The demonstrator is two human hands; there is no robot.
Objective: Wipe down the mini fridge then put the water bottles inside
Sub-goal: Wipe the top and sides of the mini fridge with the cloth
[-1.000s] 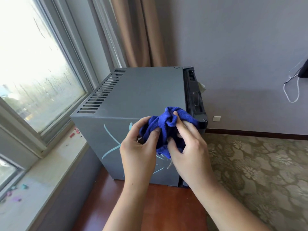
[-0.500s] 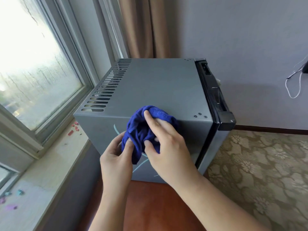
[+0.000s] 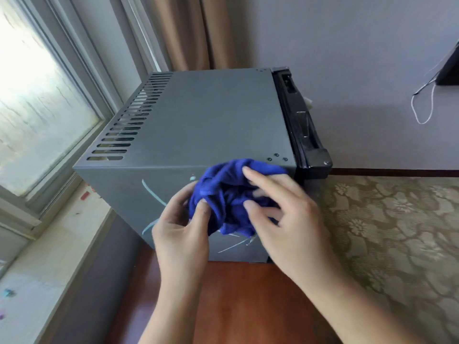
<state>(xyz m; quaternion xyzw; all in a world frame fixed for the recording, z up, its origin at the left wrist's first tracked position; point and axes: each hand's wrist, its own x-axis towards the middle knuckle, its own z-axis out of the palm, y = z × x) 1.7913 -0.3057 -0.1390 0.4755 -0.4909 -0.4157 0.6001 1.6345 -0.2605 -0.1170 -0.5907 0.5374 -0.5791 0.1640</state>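
Both hands gripped the bunched blue cloth (image 3: 223, 194), the left hand (image 3: 181, 234) pinching its left edge and the right hand (image 3: 280, 214) spread over its right side, probably to gather it into a wiping pad. The cloth sat between them against the near top edge of the mini fridge (image 3: 211, 115), which stood on the bench (image 3: 236, 299) with its door at the right; no water bottles showed.

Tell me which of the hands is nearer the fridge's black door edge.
Right. The right hand sits on the blue cloth just below the black door edge; the left hand grips the cloth farther toward the window side.
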